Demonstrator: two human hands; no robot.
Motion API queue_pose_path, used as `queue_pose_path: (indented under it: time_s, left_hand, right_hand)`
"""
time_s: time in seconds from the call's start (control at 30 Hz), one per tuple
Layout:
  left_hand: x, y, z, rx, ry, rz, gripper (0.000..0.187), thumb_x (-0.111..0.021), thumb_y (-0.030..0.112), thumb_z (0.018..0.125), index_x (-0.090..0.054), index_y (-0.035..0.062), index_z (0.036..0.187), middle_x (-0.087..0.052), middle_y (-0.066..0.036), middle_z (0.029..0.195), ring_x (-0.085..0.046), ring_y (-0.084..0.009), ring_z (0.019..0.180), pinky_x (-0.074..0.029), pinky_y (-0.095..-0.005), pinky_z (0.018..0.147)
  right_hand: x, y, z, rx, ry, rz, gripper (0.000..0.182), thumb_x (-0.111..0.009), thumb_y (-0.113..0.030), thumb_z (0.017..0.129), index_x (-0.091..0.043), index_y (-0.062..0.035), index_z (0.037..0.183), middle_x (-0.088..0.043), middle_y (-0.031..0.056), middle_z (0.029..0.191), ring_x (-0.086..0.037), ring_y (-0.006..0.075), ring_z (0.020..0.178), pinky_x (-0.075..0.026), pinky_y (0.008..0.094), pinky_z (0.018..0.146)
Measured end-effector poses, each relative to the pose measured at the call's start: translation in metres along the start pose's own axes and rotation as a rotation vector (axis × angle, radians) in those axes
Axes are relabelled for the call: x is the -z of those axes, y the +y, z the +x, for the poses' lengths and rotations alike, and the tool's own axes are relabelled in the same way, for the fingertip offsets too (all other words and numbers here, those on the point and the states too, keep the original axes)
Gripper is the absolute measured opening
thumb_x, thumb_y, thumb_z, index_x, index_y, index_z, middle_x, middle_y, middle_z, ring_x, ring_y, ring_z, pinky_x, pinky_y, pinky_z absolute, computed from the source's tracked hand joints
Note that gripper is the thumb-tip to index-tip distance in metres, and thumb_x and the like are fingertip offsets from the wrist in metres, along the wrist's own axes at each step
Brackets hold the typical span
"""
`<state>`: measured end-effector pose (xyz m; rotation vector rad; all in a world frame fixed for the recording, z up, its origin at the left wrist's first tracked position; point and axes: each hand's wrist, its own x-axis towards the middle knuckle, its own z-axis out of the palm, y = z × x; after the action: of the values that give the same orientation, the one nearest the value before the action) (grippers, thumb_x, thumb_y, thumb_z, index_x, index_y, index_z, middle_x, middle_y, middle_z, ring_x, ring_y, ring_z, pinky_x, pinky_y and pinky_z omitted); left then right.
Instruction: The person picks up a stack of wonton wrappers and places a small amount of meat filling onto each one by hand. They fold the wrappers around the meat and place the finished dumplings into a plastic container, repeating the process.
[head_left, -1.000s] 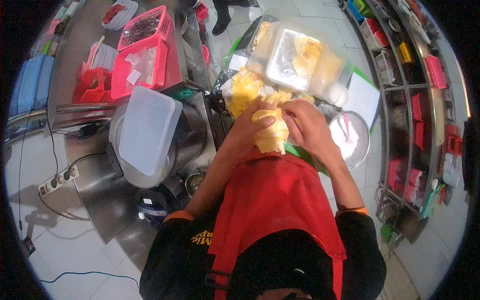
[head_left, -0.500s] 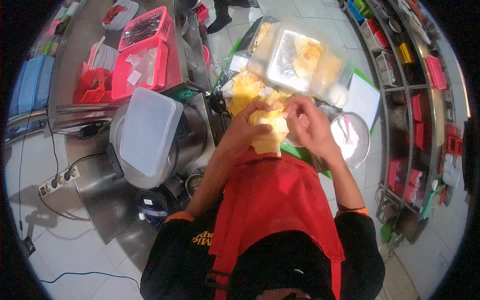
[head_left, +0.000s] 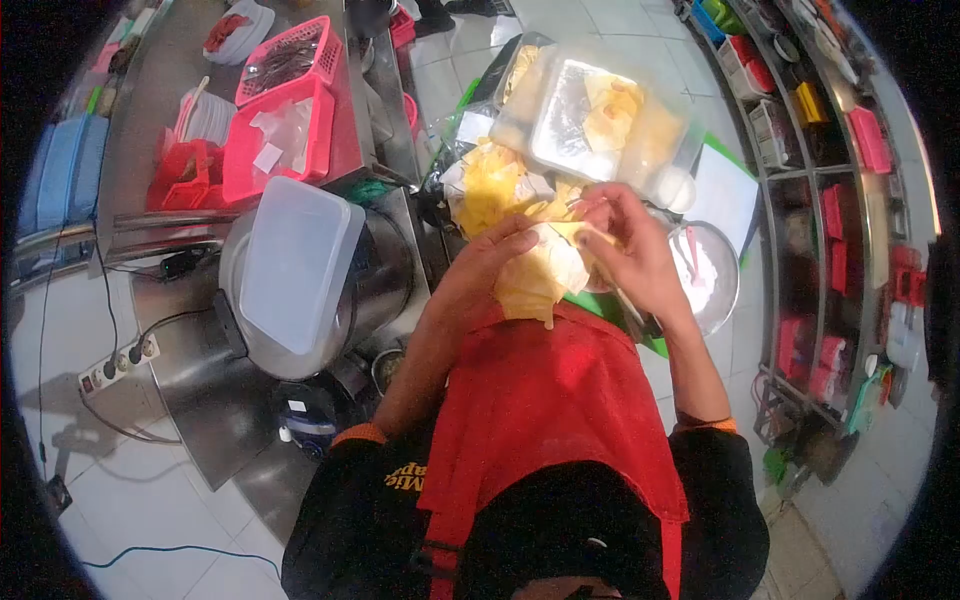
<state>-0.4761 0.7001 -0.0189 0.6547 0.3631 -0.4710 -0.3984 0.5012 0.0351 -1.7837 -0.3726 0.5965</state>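
Observation:
A loose stack of thin yellow wrappers (head_left: 545, 272), like wonton skins, is held in front of the red apron. My left hand (head_left: 472, 272) grips the stack from its left side, thumb lying over the top. At the upper right edge of the stack, my right hand (head_left: 632, 245) has its fingers closed on a wrapper. Just beyond my hands lies a heap of crumpled yellow wrappers (head_left: 490, 190). A clear plastic container (head_left: 550, 135) with a few more wrappers inside stands behind the heap. To the right of my right hand is a metal bowl (head_left: 736, 275) holding something white and a pink-handled utensil.
A lidded translucent box (head_left: 300, 265) rests on a large steel pot (head_left: 385, 265) at left. Pink baskets (head_left: 325, 150) stand on the steel counter behind it. Shelves (head_left: 820, 175) with boxes line the right side. A power strip (head_left: 120, 362) is at lower left.
My right hand has come down and inward onto the stack's edge. The wrappers in my left hand are spread wider, showing a paler face.

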Motion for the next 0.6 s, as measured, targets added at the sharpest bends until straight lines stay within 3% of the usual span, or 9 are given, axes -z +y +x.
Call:
queue_pose_path:
  time_s: [0.03, 0.07, 0.2, 0.3, 0.37, 0.4, 0.47, 0.6]
  left_hand:
    - [0.000, 0.000, 0.001, 0.004, 0.011, 0.001, 0.031, -0.060, 0.019, 0.094, -0.056, 0.0035, 0.121, -0.064, -0.006, 0.109, -0.064, -0.0163, 0.101, -0.053, -0.0310, 0.088]
    - [0.001, 0.000, 0.001, 0.008, 0.023, 0.002, 0.032, -0.060, 0.020, 0.094, -0.056, 0.0032, 0.121, -0.064, -0.006, 0.109, -0.064, -0.0166, 0.101, -0.052, -0.0314, 0.088]
    - [0.010, 0.002, 0.003, 0.016, -0.016, 0.092, 0.031, -0.061, 0.020, 0.094, -0.057, 0.0031, 0.120, -0.064, -0.006, 0.106, -0.064, -0.0158, 0.099, -0.052, -0.0308, 0.087]
    - [0.004, 0.001, 0.004, -0.080, -0.062, 0.367, 0.028, -0.063, 0.021, 0.093, -0.059, 0.0042, 0.114, -0.064, -0.005, 0.104, -0.062, -0.0130, 0.095, -0.050, -0.0276, 0.084]
    - [-0.004, 0.001, 0.002, -0.039, 0.038, 0.245, 0.021, -0.064, 0.021, 0.093, -0.061, 0.0059, 0.107, -0.063, -0.002, 0.099, -0.060, -0.0102, 0.092, -0.048, -0.0255, 0.082]
    - [-0.006, 0.002, 0.001, -0.040, 0.038, 0.244, 0.021, -0.064, 0.021, 0.093, -0.061, 0.0059, 0.107, -0.063, -0.002, 0.099, -0.060, -0.0102, 0.092, -0.048, -0.0255, 0.082]
    - [-0.010, 0.005, -0.001, -0.088, 0.022, 0.222, 0.016, -0.064, 0.020, 0.093, -0.061, 0.0075, 0.102, -0.062, 0.000, 0.094, -0.059, -0.0089, 0.087, -0.047, -0.0251, 0.079]
    - [-0.011, 0.005, 0.001, -0.074, 0.067, 0.246, 0.014, -0.064, 0.021, 0.094, -0.061, 0.0083, 0.100, -0.061, 0.001, 0.091, -0.059, -0.0083, 0.085, -0.047, -0.0254, 0.077]
  right_hand:
    - [0.003, 0.002, 0.000, -0.005, 0.019, 0.030, 0.034, -0.065, -0.002, 0.088, -0.052, -0.0052, 0.120, -0.057, -0.0009, 0.087, -0.051, 0.0037, 0.073, -0.045, 0.0212, 0.063]
    - [0.011, -0.009, -0.002, -0.209, -0.062, 0.195, 0.032, -0.063, -0.001, 0.090, -0.053, -0.0056, 0.119, -0.057, -0.0023, 0.086, -0.052, 0.0031, 0.075, -0.044, 0.0203, 0.067]
    - [0.010, -0.008, -0.003, -0.144, -0.145, 0.313, 0.030, -0.061, -0.002, 0.092, -0.053, -0.0065, 0.120, -0.057, -0.0039, 0.084, -0.052, 0.0023, 0.078, -0.043, 0.0192, 0.068]
    - [0.002, -0.004, -0.002, -0.091, -0.154, 0.333, 0.022, -0.060, -0.003, 0.092, -0.058, -0.0054, 0.113, -0.057, -0.0020, 0.080, -0.054, 0.0045, 0.079, -0.043, 0.0224, 0.070]
    - [0.000, 0.007, 0.001, 0.219, -0.063, -0.006, 0.015, -0.060, -0.003, 0.090, -0.064, -0.0035, 0.105, -0.061, 0.0033, 0.080, -0.057, 0.0122, 0.078, -0.045, 0.0281, 0.072]
    - [0.001, 0.005, 0.001, 0.220, -0.065, -0.007, 0.015, -0.060, -0.003, 0.090, -0.064, -0.0035, 0.105, -0.061, 0.0033, 0.080, -0.057, 0.0122, 0.078, -0.045, 0.0281, 0.072]
    - [0.005, -0.003, -0.002, 0.434, -0.056, -0.287, 0.014, -0.059, -0.003, 0.088, -0.067, -0.0022, 0.100, -0.064, 0.0086, 0.083, -0.059, 0.0213, 0.077, -0.046, 0.0334, 0.072]
    - [0.005, -0.005, -0.004, 0.445, -0.039, -0.383, 0.016, -0.059, -0.003, 0.087, -0.067, -0.0027, 0.101, -0.064, 0.0103, 0.082, -0.059, 0.0253, 0.078, -0.046, 0.0346, 0.072]
